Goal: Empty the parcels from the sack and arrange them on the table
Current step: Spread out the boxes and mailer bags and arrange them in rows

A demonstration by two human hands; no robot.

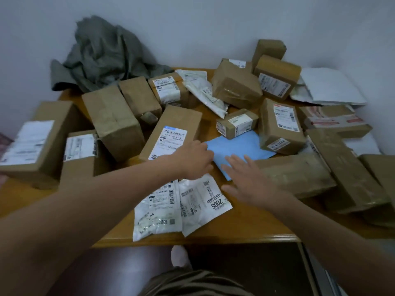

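Several brown cardboard parcels lie scattered over the wooden table (213, 238). The grey-green sack (100, 54) lies crumpled and slack at the back left against the wall. A flat blue envelope (237, 147) rests at the table's middle. My left hand (194, 160) reaches over its left edge, fingers curled, touching it beside a labelled box (171, 133). My right hand (245, 180) hovers flat over the envelope's near corner, fingers spread. Two white plastic mailers (179, 207) lie at the front edge below my hands.
Boxes crowd the left side (38, 142) and the right side (350, 169). White mailers (329, 86) sit at the back right near the wall. A small box (237, 123) touches the envelope's far edge. Bare wood shows along the front edge.
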